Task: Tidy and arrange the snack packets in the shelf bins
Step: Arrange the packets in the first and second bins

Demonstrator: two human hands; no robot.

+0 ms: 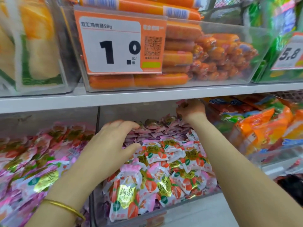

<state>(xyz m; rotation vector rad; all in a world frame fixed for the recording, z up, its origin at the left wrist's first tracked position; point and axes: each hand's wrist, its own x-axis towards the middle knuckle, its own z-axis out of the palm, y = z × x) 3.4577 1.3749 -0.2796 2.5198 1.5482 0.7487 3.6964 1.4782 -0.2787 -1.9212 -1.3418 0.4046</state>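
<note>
A clear middle bin [131, 217] on the lower shelf holds several small pink-and-white snack packets [173, 163] with strawberry print. My left hand [113, 141] rests palm down on the packets at the bin's left side, fingers loosely spread, gripping nothing. My right hand [191, 111] reaches to the back of the bin, just under the upper shelf board, and its curled fingers pinch a pink packet [181, 102] there. The back rows of packets [152, 131] stand on edge.
A left bin [41, 161] holds similar pink packets. At right lie orange and green snack bags [259, 128]. The white shelf board [147, 95] hangs low over the bins. Above it, a bin of orange sausages [205, 53] carries a price tag [121, 45].
</note>
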